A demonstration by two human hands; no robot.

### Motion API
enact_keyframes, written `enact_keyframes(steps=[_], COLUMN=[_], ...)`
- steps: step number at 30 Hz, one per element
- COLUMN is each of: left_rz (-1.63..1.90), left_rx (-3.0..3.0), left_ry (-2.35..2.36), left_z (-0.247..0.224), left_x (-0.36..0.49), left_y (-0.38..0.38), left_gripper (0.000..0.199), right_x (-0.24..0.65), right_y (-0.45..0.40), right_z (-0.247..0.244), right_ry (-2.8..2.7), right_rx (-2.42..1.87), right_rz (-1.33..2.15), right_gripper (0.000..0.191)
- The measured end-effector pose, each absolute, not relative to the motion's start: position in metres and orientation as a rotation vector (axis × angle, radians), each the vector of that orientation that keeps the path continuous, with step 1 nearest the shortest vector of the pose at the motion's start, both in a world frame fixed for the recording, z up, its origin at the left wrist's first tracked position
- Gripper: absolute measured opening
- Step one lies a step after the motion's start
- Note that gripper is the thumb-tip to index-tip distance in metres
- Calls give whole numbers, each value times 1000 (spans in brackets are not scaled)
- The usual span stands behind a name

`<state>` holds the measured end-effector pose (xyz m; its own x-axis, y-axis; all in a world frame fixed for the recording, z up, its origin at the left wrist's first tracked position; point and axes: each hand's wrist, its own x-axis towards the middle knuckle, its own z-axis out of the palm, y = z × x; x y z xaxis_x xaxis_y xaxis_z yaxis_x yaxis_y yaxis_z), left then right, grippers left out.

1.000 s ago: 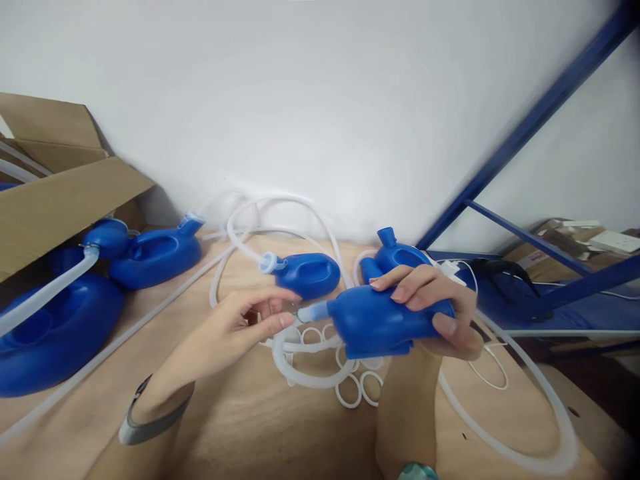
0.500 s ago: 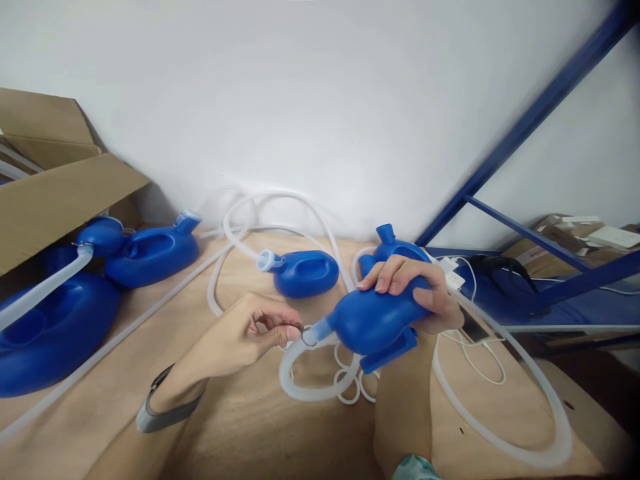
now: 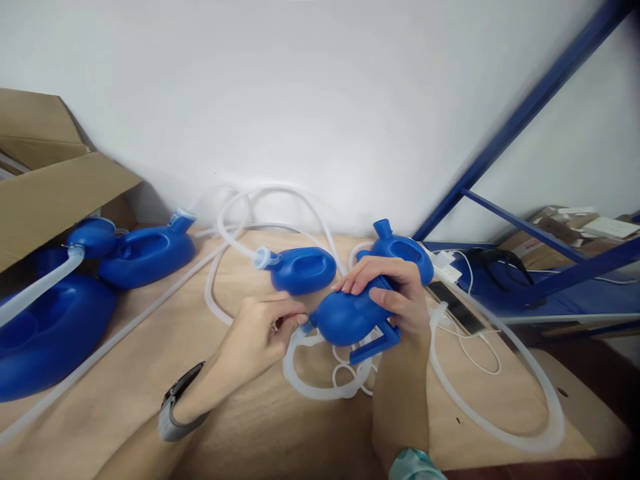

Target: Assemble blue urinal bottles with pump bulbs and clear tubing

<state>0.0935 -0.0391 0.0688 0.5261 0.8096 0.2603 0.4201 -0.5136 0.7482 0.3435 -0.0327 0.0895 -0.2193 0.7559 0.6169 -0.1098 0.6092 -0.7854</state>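
Note:
My right hand (image 3: pixel 387 287) grips a blue plastic piece (image 3: pixel 347 317) with a rounded body, a narrow neck and a bracket-like handle, held over the table. A translucent white tube (image 3: pixel 315 390) joins its neck and loops below it. At that joint my left hand (image 3: pixel 270 327) pinches with thumb and fingers; what is between the fingertips is hidden. Just behind lies a blue bottle (image 3: pixel 305 270) with a white cap. Another blue bottle (image 3: pixel 403 250) stands behind my right hand. Several thin white rings (image 3: pixel 344 377) lie under the held piece.
On the left are an open cardboard box (image 3: pixel 65 200), a large blue bottle (image 3: pixel 55 327) and a smaller one (image 3: pixel 150 257). At right lie a phone (image 3: pixel 455 307), a power strip (image 3: pixel 445 267) and a curved tube (image 3: pixel 555 413) beside a blue metal frame (image 3: pixel 525 100).
The held blue piece and my right hand have moved left and slightly down. My left fingers now sit against the neck joint, and the metal ring seen there before is hidden.

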Motion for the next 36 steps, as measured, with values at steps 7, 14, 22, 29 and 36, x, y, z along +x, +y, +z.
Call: enact_keyframes(steps=[7, 14, 22, 29, 36], left_rz=[728, 661, 566, 432, 384], left_rx=[2195, 2182, 2182, 2124, 1962], left_ry=[1009, 991, 854, 761, 731], left_z=[66, 72, 68, 66, 62], left_x=[88, 88, 83, 81, 81], left_y=[-36, -34, -27, -20, -15], left_gripper=[26, 25, 26, 25, 24], right_x=[349, 343, 342, 343, 347], right_y=[-26, -24, -26, -25, -27], right_z=[89, 87, 86, 86, 86], right_ry=[-1588, -1626, -1720, -1734, -1673], right_rx=[-502, -476, -490, -474, -447], right_rz=[915, 945, 996, 1039, 1070], right_gripper=[13, 13, 13, 16, 16])
